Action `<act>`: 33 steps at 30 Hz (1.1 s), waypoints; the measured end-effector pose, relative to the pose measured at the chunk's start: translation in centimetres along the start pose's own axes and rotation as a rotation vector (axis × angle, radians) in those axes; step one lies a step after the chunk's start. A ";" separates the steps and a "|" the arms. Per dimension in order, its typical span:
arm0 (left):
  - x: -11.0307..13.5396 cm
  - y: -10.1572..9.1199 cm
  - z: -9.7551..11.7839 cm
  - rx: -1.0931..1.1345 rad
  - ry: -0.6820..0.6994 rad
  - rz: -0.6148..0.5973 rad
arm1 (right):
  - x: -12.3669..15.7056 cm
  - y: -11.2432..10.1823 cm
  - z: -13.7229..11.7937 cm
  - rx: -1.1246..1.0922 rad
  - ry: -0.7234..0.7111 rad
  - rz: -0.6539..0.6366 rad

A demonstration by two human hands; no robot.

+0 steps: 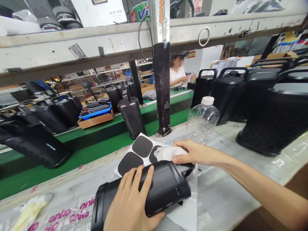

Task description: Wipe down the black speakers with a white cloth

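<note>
A black speaker [154, 192] lies on its side near the front edge of the workbench [228, 195]. The left hand [131, 205] rests flat on its top, fingers spread and gripping nothing. The right hand [192, 153] pinches a white cloth [166, 153] against the speaker's far end. Behind it lies a white sheet [137, 150] with 3 black pads, and a clear bottle [202, 120] stands just beyond.
</note>
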State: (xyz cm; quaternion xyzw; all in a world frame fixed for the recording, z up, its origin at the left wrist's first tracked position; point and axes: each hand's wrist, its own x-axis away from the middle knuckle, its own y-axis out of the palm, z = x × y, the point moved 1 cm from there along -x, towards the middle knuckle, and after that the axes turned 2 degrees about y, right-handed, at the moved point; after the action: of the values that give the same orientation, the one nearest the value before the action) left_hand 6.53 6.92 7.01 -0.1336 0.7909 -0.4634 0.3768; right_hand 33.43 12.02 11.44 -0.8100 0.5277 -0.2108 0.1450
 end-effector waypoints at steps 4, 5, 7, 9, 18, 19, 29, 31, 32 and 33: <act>-0.2 0.0 -0.3 -0.007 -0.025 -0.013 | -0.8 -0.5 -0.3 -0.040 0.009 -0.008; -0.2 0.0 -0.3 -0.016 -0.010 -0.005 | -0.7 -0.6 -0.2 -0.033 0.006 -0.011; -0.2 0.0 -0.4 -0.039 0.022 0.026 | -0.5 -0.7 0.0 -0.032 -0.005 -0.050; -0.2 0.0 -0.6 -0.065 0.077 0.066 | -0.5 -0.6 0.1 -0.058 -0.013 -0.099; -0.3 0.1 -0.1 -0.028 0.025 0.017 | -0.8 -0.6 0.0 -0.023 -0.034 -0.122; -0.3 0.1 0.1 -0.017 -0.001 0.006 | -0.8 -0.6 0.0 -0.016 -0.031 -0.114; -0.3 -0.1 -0.6 -0.072 0.082 0.077 | -0.8 -0.9 -0.8 0.200 -0.120 0.007; -0.3 -0.1 -0.6 -0.070 0.077 0.081 | -0.8 -1.1 -0.9 0.226 -0.148 -0.009; -0.3 -0.1 -0.5 -0.069 0.075 0.079 | -0.8 -1.2 -0.9 0.239 -0.161 -0.040; -0.3 -0.1 -0.5 -0.067 0.073 0.077 | -0.7 -1.2 -0.9 0.250 -0.168 -0.066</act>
State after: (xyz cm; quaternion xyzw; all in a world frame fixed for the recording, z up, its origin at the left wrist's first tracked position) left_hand 6.34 7.35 7.31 -0.0985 0.8235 -0.4265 0.3608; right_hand 33.70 13.18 12.67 -0.8172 0.4565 -0.2111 0.2814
